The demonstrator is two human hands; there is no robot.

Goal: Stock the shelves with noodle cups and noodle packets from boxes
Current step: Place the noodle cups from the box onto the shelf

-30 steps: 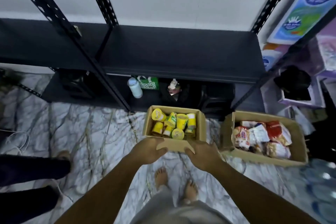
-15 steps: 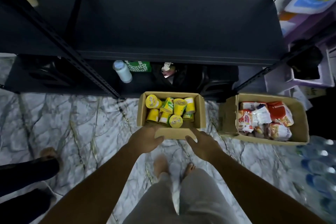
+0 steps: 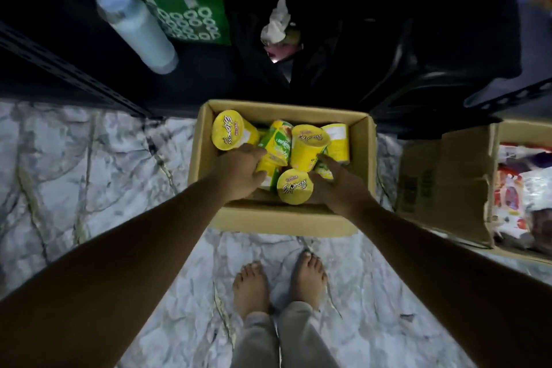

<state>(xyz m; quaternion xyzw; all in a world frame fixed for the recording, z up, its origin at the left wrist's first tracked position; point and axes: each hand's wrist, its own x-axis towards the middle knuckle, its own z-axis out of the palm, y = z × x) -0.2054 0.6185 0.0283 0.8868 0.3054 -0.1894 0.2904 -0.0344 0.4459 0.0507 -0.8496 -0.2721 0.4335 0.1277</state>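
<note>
- This looks like a small shop's stockroom, dimly lit.
- Black slotted-steel shelving (image 3: 68, 75), the kind used for goods, fills the far side.
- On the floor before it sits an open cardboard box (image 3: 286, 112) full of yellow noodle cups (image 3: 307, 143).
- A second box (image 3: 442, 185) nearby holds noodle packets (image 3: 513, 197).
- The marble-patterned floor (image 3: 89, 173) and the person's bare feet (image 3: 251, 287) suggest a modest place.

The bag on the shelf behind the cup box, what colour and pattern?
The fabric bag is green with white rings; head view.
</note>
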